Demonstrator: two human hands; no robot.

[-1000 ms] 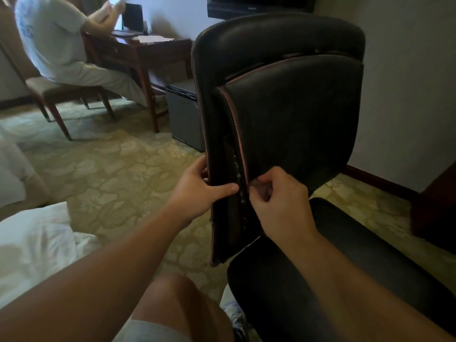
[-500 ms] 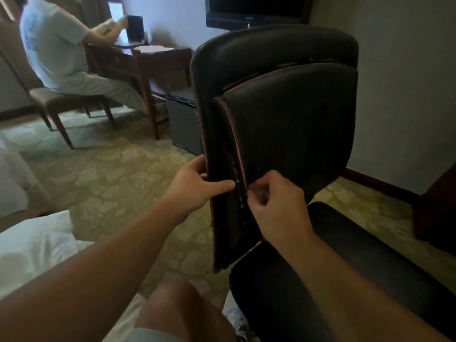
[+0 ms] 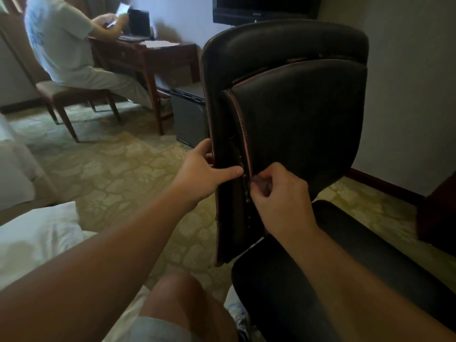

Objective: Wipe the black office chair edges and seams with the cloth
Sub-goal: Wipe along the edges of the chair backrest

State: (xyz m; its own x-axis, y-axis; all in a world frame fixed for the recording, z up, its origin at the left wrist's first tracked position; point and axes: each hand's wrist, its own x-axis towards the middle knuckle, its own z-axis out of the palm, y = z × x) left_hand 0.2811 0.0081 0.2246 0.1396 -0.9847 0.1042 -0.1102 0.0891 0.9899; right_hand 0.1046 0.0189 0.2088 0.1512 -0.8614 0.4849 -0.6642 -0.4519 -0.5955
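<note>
The black chair (image 3: 291, 124) stands tilted with its backrest facing the camera, its seat (image 3: 370, 280) running off the lower right corner. The backrest's left edge is free, with open patterned carpet (image 3: 118, 174) to its left; on the right, a wall (image 3: 407, 95) and a dark baseboard stand close behind the chair, and some dark furniture, cut off by the picture's right edge, sits near the seat. The left hand (image 3: 204, 174) grips that left edge, the thumb laid across the front face toward the stitched seam (image 3: 243, 134) and the fingers wrapped behind the edge. The right hand (image 3: 278, 193) is just to the right of the seam, its fingers curled and pinching a small dark wad, apparently the cloth (image 3: 261, 181), pressed against the seam just below the left thumb tip. Only a small part of the cloth shows between the fingertips; the rest is hidden in the hand. White bedding (image 3: 37, 238) lies at the lower left, and a bare knee (image 3: 182, 299) shows at the bottom. Farther back, another person (image 3: 61, 45) sits on a wooden chair at a desk (image 3: 148, 55) with a laptop (image 3: 138, 25), well apart from the black chair. A small grey cabinet (image 3: 190, 117) stands behind the backrest's left edge, and a screen (image 3: 261, 8) hangs on the wall above.
</note>
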